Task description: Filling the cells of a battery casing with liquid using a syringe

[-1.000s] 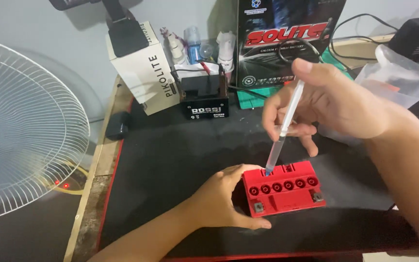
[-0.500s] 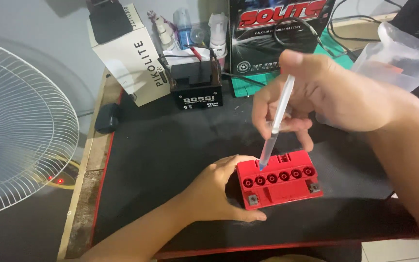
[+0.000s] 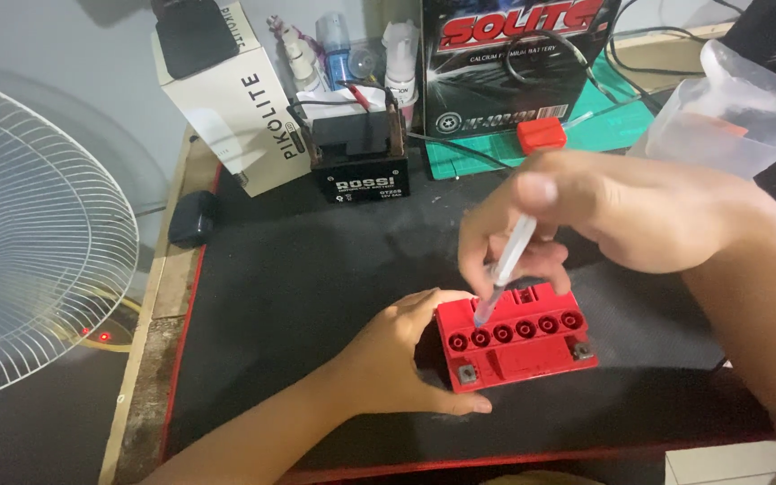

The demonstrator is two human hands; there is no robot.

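Red battery (image 3: 518, 346) sits braced on the black worktop (image 3: 316, 269) by the gripping left hand (image 3: 406, 359), while the right hand (image 3: 604, 211) pinches a syringe (image 3: 505, 269) into its second opening, four more beyond.

Setting: small battery-service workbench, likely a home workshop. Evidence: black mat (image 3: 316, 287) with red border covering the worn wooden bench; small black battery (image 3: 358, 153) with wires clipped on, near the back edge; boxed car battery (image 3: 514, 63) on a green cutting mat (image 3: 639, 126); dropper bottles (image 3: 352, 45); white fan grille (image 3: 29, 233) at left edge
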